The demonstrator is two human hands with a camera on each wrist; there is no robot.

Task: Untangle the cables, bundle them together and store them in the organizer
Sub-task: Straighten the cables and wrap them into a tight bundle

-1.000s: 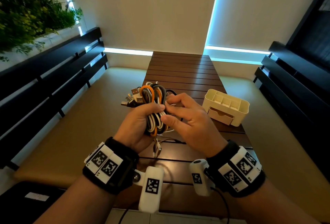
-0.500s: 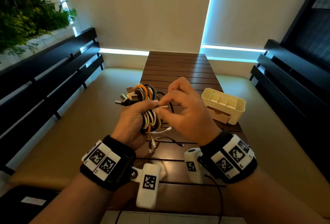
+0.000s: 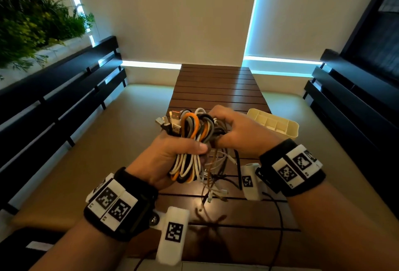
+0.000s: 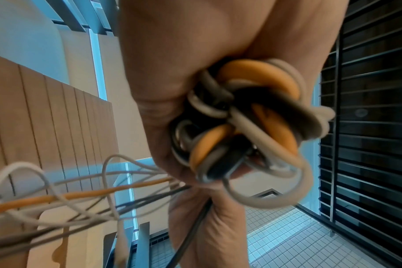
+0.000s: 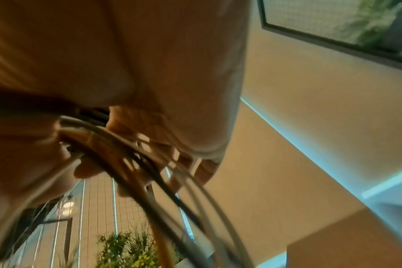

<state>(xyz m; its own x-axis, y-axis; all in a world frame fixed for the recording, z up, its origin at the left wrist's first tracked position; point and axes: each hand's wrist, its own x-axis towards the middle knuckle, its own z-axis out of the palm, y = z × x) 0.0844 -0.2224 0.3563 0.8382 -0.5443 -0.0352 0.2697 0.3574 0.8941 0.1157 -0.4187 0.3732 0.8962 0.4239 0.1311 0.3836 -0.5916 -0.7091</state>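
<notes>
a dark slatted wooden table (image 3: 216, 89) carries a cream organizer (image 3: 290, 133) at its right edge.

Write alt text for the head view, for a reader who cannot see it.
Two hands hold a looped bundle of cables above a slatted wooden table: the left hand grips its middle and the right hand grips strands at its right side. Loose ends dangle toward the table, and a cream organizer stands behind the right hand.

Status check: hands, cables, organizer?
Left hand grips cable bundle; right hand grips its loose strands. Organizer on table, no cables in visible compartments. Loose ends dangle below.
</notes>
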